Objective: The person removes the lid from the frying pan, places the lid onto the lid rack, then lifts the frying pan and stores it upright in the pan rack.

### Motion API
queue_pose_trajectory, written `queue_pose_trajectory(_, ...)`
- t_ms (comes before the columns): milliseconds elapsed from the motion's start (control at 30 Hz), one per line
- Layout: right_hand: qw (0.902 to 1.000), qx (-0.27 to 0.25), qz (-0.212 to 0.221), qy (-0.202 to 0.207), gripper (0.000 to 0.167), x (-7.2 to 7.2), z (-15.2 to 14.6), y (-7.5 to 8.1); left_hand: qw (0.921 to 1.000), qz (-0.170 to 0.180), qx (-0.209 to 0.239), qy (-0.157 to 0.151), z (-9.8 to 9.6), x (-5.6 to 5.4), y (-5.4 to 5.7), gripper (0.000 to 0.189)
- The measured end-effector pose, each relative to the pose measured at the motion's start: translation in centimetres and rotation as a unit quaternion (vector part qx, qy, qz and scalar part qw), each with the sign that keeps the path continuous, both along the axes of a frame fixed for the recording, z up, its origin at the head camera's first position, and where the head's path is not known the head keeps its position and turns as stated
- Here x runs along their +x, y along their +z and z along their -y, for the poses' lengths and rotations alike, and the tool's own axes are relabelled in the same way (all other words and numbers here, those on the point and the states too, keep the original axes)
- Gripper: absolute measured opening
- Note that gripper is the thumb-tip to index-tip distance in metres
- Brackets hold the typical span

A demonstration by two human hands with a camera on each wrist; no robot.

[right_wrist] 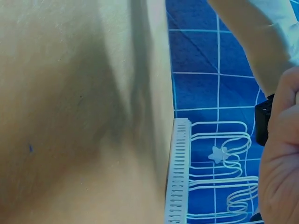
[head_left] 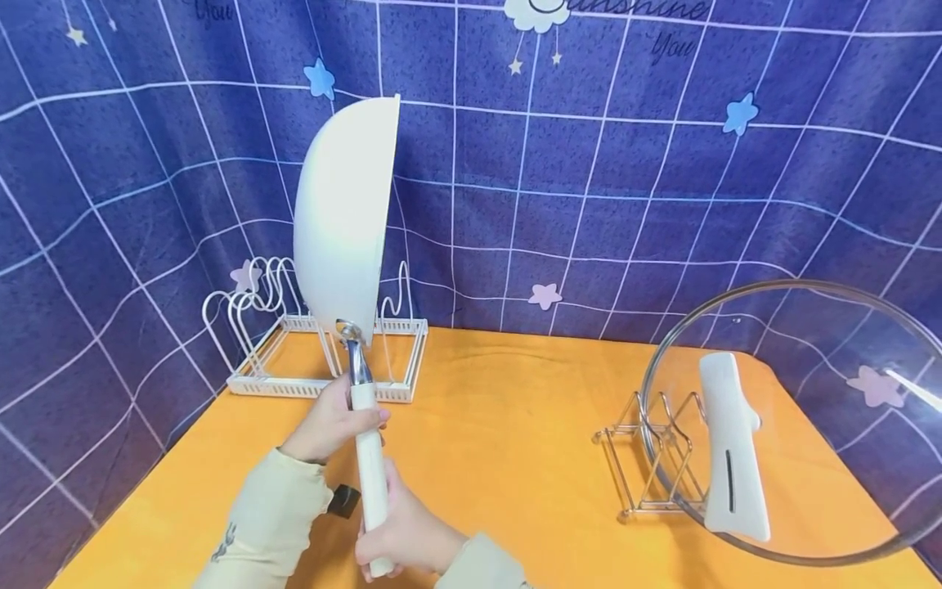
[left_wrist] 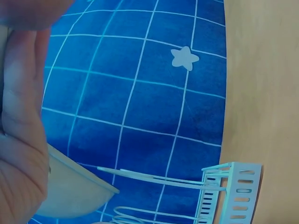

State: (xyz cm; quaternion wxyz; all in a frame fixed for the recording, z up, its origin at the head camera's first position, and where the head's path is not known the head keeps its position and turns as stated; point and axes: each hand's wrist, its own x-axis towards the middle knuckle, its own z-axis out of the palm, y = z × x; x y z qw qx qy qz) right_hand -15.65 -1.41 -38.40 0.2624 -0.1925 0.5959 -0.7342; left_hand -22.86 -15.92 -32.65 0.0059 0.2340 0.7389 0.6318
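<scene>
A white pan (head_left: 342,221) is held up on its side, its rim facing right, over a white wire rack (head_left: 324,388). My left hand (head_left: 334,425) grips the upper part of its white handle (head_left: 373,470), just below the shiny metal joint. Lower down, my right hand (head_left: 408,528) holds the handle near its end. The left wrist view has my left hand (left_wrist: 21,126) at its left edge, with part of the pan (left_wrist: 77,186) below. Whether the pan touches the rack's wires cannot be told.
At the right, a glass lid (head_left: 824,286) with a white handle (head_left: 734,446) stands upright in a small metal wire rack (head_left: 655,503). An orange surface (head_left: 515,442) lies below, with a blue gridded cloth (head_left: 486,221) hanging behind it.
</scene>
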Motion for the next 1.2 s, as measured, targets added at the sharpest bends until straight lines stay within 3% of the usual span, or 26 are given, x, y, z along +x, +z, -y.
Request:
queue_pose_trajectory(333,0.9991,-0.033,0.024,-0.001,0.068,0.2,-0.4,-0.5,0.9999,0.01,0.005,0.0,-0.6,0.0,-0.5,0.028)
queue_pose_trajectory(567,1.0,0.005,0.004,0.004,0.072,-0.4,-1.2,-0.4,0.9997,0.003,0.022,0.009,-1.0,-0.3,-0.7,0.026)
queue_pose_trajectory(900,0.9997,0.001,0.01,0.022,0.075,-1.1,-1.8,0.1,0.9997,-0.01,0.021,0.012,-1.1,-1.0,-0.7,0.026)
queue_pose_trajectory(1200,0.9994,-0.01,0.02,0.027,0.079,-1.1,-1.6,-0.2,0.9995,0.015,0.017,0.021,-1.3,-0.9,-0.8,0.029)
